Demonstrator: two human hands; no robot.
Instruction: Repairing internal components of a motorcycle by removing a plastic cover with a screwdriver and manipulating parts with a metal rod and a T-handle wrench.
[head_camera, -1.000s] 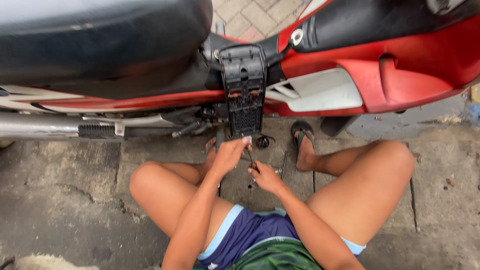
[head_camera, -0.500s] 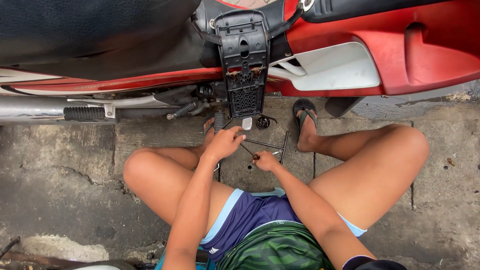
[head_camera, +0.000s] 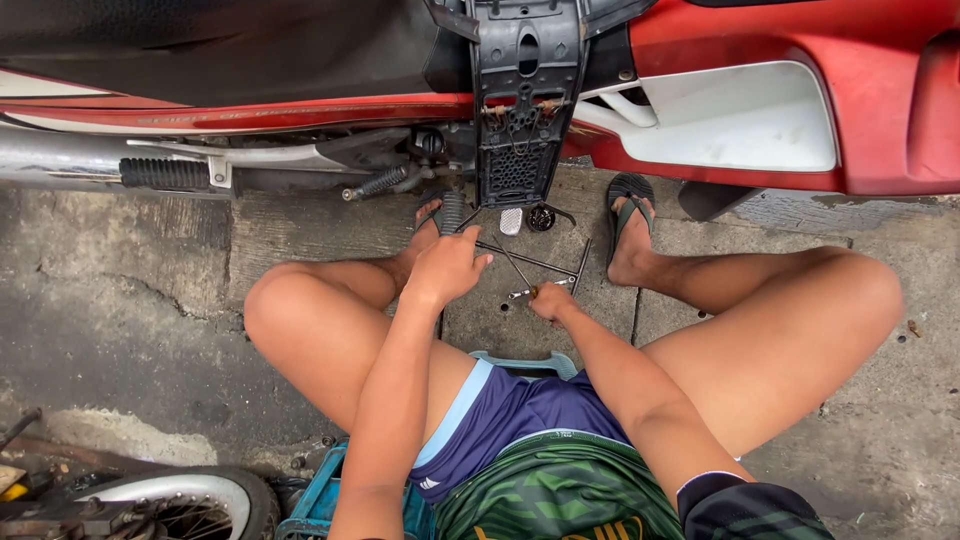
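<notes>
Both hands dropped from scooter to ground. My right hand (head_camera: 553, 300) clamped on small screwdriver (head_camera: 522, 293); left hand (head_camera: 447, 266) loosely curled, at 9 o'clock of T-wrenches (head_camera: 540, 262).

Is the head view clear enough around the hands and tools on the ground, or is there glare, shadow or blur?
Head view: soft, even daylight, no hard shadows; left hand and right hand sharp; the thin metal tools on the concrete are readable but small; mild sheen, no glare, on the red scooter panel; under the black seat it is dark; edges bend slightly.
</notes>
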